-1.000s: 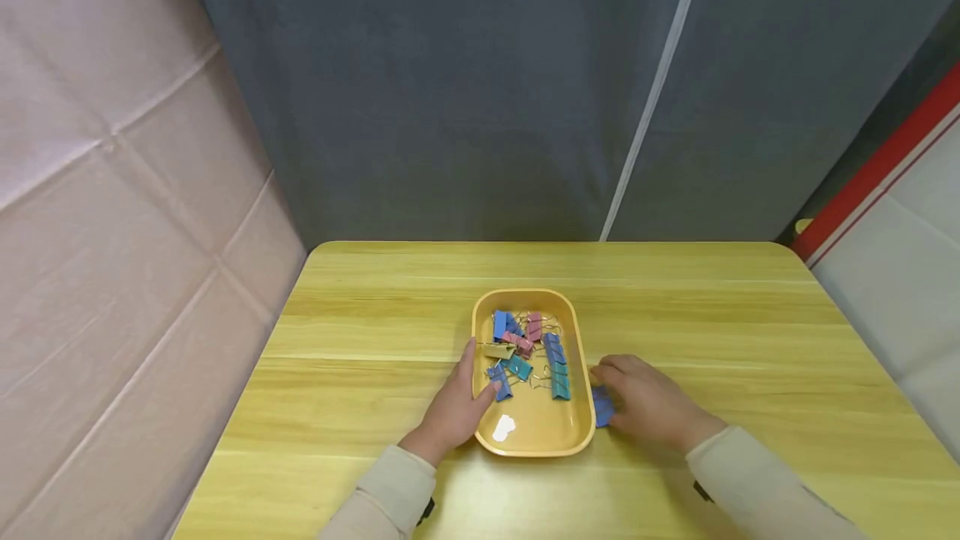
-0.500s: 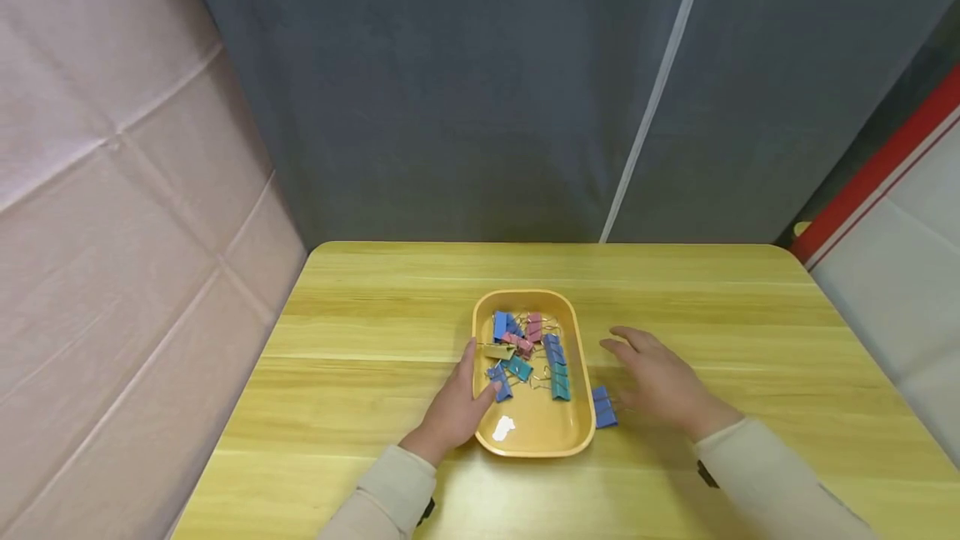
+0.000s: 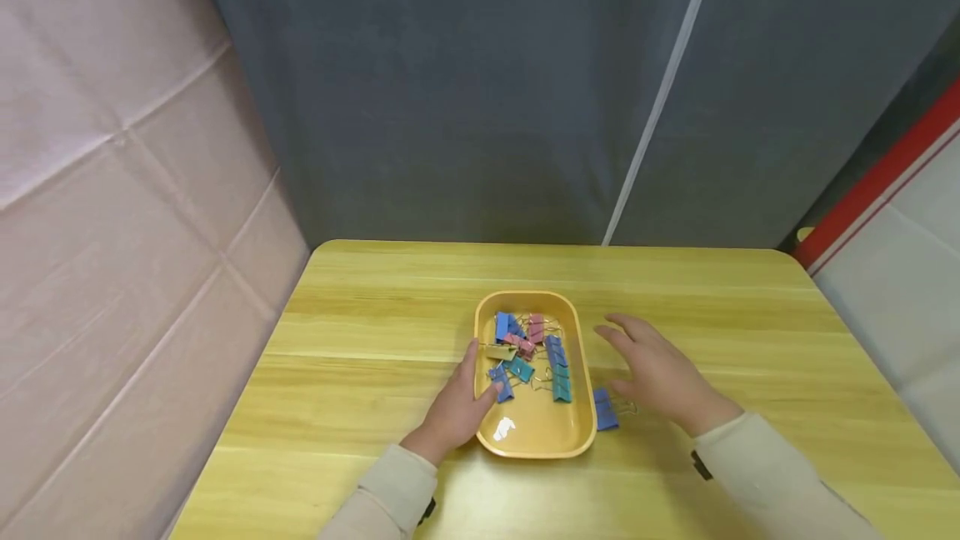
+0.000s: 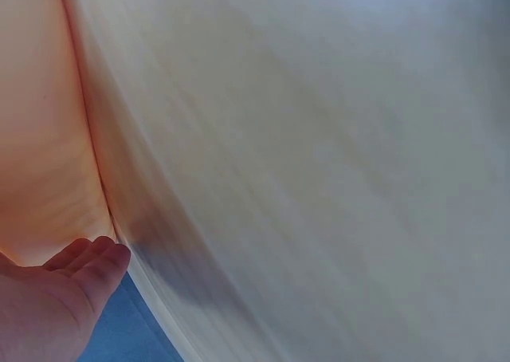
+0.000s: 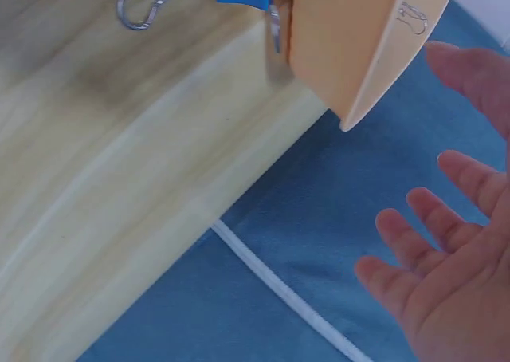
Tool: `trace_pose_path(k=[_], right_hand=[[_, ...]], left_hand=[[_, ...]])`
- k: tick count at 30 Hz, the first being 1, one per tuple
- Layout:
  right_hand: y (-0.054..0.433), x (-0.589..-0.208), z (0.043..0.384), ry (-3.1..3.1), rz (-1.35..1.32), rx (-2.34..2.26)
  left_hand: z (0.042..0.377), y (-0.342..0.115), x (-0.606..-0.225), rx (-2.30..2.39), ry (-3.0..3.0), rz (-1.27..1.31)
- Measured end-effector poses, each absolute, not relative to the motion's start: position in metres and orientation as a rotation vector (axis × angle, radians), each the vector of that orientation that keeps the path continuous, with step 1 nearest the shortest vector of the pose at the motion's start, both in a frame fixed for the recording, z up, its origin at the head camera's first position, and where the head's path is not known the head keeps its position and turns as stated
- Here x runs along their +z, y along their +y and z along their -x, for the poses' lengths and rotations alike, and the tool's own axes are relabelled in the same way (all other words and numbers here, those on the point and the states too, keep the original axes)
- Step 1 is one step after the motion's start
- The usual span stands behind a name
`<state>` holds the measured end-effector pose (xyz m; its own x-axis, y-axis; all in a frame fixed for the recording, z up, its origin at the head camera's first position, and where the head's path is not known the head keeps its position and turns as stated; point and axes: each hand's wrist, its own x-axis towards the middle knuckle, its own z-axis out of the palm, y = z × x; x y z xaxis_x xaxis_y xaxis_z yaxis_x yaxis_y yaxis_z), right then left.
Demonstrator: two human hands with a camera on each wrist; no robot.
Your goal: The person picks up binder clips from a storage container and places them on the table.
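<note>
A yellow-orange tray (image 3: pixel 536 440) lies on the table with several binder clips inside: blue (image 3: pixel 556 352), pink (image 3: pixel 536 327), teal (image 3: pixel 561 386) and yellow (image 3: pixel 498 352). My left hand (image 3: pixel 455 404) holds its left side, thumb over the rim and the other fingers along the outside. Just beyond the right wall, one blue binder clip (image 3: pixel 605 410) rests on the table, its wire handles pointing right. Above and right of that clip is my right hand (image 3: pixel 663 373), fingers spread and holding nothing. The right wrist view also shows this hand (image 5: pixel 454 258) apart from the tray (image 5: pixel 339 43).
The wooden table (image 3: pixel 360 407) stretches out on both sides of the tray. A dark grey curtain (image 3: pixel 465 107) hangs behind its far edge. Pale quilted cloth (image 3: pixel 135 273) stands at the left, and a white panel with a red band (image 3: pixel 885 173) at the right.
My right hand has let go of the blue binder clip beside the tray and moved up and away, its fingers spreading. The clip stays on the table. My left hand keeps its hold.
</note>
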<state>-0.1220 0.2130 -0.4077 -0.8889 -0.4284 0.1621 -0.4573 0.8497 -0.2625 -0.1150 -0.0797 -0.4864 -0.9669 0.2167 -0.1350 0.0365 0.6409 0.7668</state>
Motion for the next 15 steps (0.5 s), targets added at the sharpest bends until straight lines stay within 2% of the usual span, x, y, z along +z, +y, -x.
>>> trace_pose_path(k=[15], right_hand=[[0.187, -0.4, 0.13, -2.894, -0.909, 0.417]], left_hand=[[0.115, -0.08, -0.486, 1.227, 2.651, -0.21]])
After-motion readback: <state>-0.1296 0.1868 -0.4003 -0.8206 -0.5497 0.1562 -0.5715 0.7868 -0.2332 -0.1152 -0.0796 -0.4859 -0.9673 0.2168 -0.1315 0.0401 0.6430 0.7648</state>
